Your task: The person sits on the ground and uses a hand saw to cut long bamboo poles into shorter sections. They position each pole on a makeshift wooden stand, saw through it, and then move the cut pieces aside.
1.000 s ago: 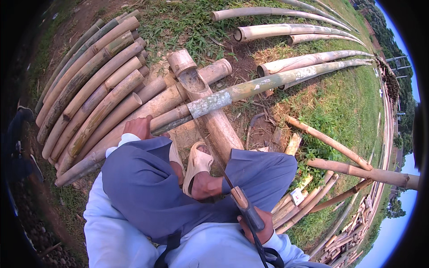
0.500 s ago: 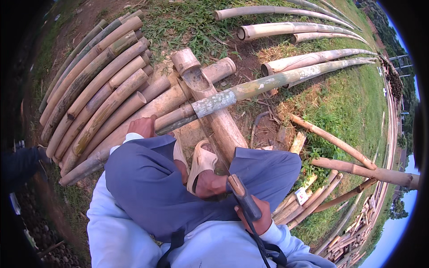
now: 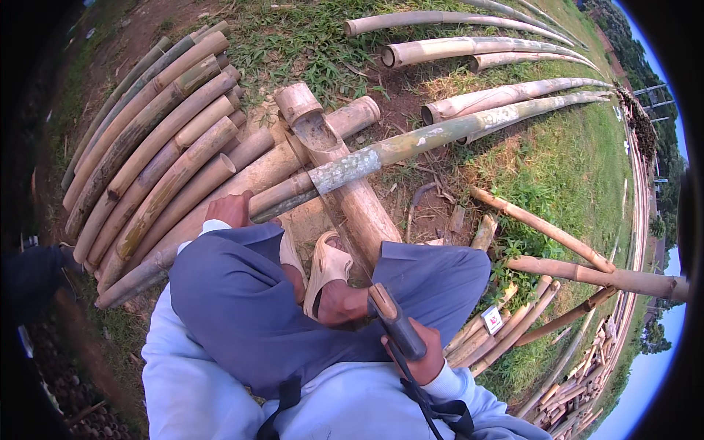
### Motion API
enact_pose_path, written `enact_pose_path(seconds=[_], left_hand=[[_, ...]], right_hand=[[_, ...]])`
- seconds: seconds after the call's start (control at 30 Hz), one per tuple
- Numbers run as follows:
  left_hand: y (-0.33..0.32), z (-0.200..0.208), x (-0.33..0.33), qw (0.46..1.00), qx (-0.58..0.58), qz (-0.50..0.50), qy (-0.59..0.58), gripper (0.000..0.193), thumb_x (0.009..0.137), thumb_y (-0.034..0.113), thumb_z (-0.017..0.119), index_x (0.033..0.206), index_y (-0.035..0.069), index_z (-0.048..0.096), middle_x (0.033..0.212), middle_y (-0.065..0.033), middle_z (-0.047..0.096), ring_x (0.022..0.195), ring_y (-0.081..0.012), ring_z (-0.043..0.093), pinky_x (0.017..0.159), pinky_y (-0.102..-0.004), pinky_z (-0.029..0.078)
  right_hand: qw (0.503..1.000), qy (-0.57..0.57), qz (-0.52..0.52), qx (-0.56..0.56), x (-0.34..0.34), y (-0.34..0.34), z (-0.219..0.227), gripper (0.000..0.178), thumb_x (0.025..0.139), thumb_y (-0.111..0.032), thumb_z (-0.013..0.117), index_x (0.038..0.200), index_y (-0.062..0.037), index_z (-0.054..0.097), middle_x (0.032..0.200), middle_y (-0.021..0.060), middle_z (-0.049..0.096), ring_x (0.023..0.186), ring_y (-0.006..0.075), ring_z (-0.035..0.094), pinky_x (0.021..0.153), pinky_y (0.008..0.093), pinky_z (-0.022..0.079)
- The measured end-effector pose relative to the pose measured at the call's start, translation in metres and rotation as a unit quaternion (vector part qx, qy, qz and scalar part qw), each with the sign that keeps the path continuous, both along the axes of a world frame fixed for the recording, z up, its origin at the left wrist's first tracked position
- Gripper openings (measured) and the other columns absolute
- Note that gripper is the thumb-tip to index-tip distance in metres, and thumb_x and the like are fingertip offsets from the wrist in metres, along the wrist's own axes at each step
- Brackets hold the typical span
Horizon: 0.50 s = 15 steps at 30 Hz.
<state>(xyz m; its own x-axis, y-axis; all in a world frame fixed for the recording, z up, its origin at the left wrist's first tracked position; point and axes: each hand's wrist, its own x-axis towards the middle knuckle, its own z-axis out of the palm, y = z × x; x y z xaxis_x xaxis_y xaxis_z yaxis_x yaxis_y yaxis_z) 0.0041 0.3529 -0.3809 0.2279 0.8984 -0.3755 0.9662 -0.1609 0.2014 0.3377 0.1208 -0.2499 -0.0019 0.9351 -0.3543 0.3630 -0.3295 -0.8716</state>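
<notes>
My right hand is wrapped around the dark handle of a handsaw, close to my right knee. Its long thin blade runs up and away between my legs and crosses a mottled green bamboo pole at the edge of a whitish patch. My left hand grips the near end of this pole, left of the blade; its fingers are partly hidden. Under the pole lies a thick bamboo support with a notch cut in its top, resting across another thick bamboo log. My sandaled foot is beside the blade.
At the left lies a stack of cut bamboo lengths. Long poles stretch off at the upper right. A bamboo frame stands at the right, near shorter pieces with a small white packet on them. Dark clothing shows at the left edge.
The whole view has shifted slightly, with things sitting a little further left. Both hands keep their holds, and the saw blade still crosses the pole at the same place.
</notes>
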Motion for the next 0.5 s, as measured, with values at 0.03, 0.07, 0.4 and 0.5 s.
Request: enact_pose_path(seconds=[0.03, 0.07, 0.4, 0.5], left_hand=[[0.001, -0.001, 0.001, 1.0, -0.012, 0.007, 0.001, 0.089, 0.07, 0.078, 0.073, 0.11, -0.002, 0.067, 0.084, -0.0236, 0.073, 0.089, -0.0409, 0.073, 0.082, -0.0483, 0.056], [0.002, 0.001, 0.003, 1.0, -0.024, 0.009, 0.004, 0.09, 0.07, 0.078, 0.072, 0.111, -0.002, 0.067, 0.084, -0.0231, 0.073, 0.089, -0.0408, 0.073, 0.082, -0.0483, 0.056], [0.004, 0.003, 0.007, 1.0, 0.023, -0.004, -0.013, 0.092, 0.069, 0.079, 0.072, 0.114, 0.0, 0.067, 0.086, -0.0234, 0.073, 0.091, -0.0403, 0.073, 0.084, -0.0485, 0.056], [0.001, 0.009, 0.004, 1.0, -0.018, 0.002, 0.021, 0.091, 0.069, 0.078, 0.073, 0.115, 0.0, 0.067, 0.088, -0.0233, 0.074, 0.091, -0.04, 0.073, 0.084, -0.0487, 0.055]], right_hand=[[1.0, -0.003, -0.002, -0.028, 0.005, -0.011, 0.013, 0.033, 0.084, 0.003, 0.072, 0.117, -0.0005, 0.07, 0.083, 0.0121, 0.07, 0.081, 0.012, 0.068, 0.076, 0.0282, 0.053], [1.0, 0.003, -0.006, -0.008, 0.004, -0.008, 0.007, 0.033, 0.084, 0.002, 0.072, 0.117, -0.0004, 0.07, 0.083, 0.012, 0.071, 0.081, 0.0126, 0.068, 0.076, 0.0284, 0.053], [0.999, -0.006, -0.008, 0.053, -0.034, 0.083, -0.063, 0.029, 0.086, -0.007, 0.074, 0.114, 0.0006, 0.07, 0.086, 0.0128, 0.072, 0.077, 0.0146, 0.066, 0.073, 0.0321, 0.053], [1.0, -0.006, 0.024, 0.018, -0.003, 0.006, -0.009, 0.032, 0.087, -0.001, 0.07, 0.119, -0.0037, 0.069, 0.086, 0.0124, 0.073, 0.079, 0.027, 0.076, 0.073, 0.0325, 0.056]])
